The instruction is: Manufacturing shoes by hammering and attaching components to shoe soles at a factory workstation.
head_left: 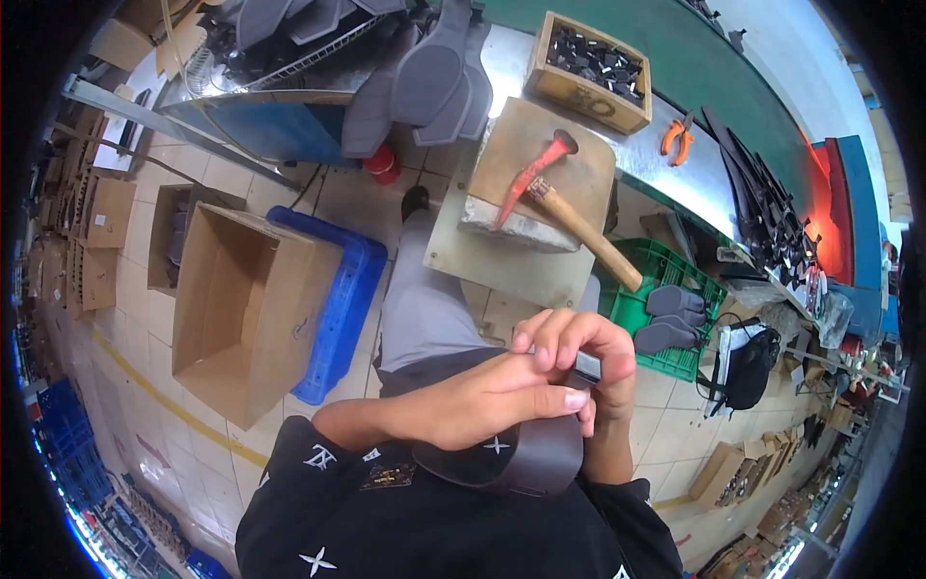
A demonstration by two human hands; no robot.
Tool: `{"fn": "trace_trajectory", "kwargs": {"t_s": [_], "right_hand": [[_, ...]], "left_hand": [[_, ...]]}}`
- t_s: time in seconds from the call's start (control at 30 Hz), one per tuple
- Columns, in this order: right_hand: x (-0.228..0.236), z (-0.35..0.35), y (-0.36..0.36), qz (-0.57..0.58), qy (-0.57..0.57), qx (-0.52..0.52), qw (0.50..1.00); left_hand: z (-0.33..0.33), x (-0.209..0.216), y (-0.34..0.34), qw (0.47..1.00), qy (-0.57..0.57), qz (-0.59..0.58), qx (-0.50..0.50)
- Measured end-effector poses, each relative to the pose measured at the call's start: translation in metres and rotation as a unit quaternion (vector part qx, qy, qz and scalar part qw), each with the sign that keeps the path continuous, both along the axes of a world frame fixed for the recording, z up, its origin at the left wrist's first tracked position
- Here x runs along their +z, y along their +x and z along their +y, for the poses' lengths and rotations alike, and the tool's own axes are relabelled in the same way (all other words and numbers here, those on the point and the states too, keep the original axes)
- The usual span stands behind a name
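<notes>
My left hand (497, 391) reaches across my lap with its fingers closed on a dark brown leather belt (542, 461), which curves in a loop against my shirt. My right hand (606, 359) is curled round the same end of the belt, where a shiny metal buckle (586, 368) shows between the fingers. Both hands meet there, and the fingertips partly cover how the buckle sits on the strap. Beyond them, a hammer (584, 232) with a red head and wooden handle lies on a tan pad (506, 145) atop a block.
A wooden box (588, 111) of small dark metal parts and orange-handled pliers (677, 140) lie on the bench. Grey shaped pieces (439, 82) overhang its edge. A cardboard box (207, 338) and blue crate (342, 323) stand left, a green crate (632, 333) right. Black straps (752, 183) lie far right.
</notes>
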State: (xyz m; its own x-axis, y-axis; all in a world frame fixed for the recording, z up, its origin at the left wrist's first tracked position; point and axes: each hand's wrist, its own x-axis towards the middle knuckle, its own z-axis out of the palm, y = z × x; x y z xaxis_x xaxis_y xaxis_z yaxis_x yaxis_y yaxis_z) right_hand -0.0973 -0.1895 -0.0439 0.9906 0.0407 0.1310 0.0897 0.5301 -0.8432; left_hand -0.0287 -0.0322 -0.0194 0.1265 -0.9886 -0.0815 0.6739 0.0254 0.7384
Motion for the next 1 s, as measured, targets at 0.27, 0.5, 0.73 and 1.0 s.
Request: {"fn": "trace_trajectory", "kwargs": {"t_s": [0.27,0.5,0.73,1.0], "right_hand": [[0.007,0.002,0.000,-0.025,0.065,0.032,0.997],[0.009,0.003,-0.002,-0.049,0.029,0.042,0.997],[0.017,-0.005,-0.001,-0.067,-0.016,0.053,0.996],[0.026,0.000,-0.008,-0.045,-0.167,-0.142,0.975]], "left_hand": [[0.003,0.004,-0.004,0.992,0.012,-0.128,-0.010],[0.007,0.006,-0.004,0.986,-0.010,-0.163,-0.021],[0.003,-0.002,-0.011,0.982,-0.032,-0.188,-0.011],[-0.003,0.012,0.009,0.994,0.036,-0.104,-0.020]]}}
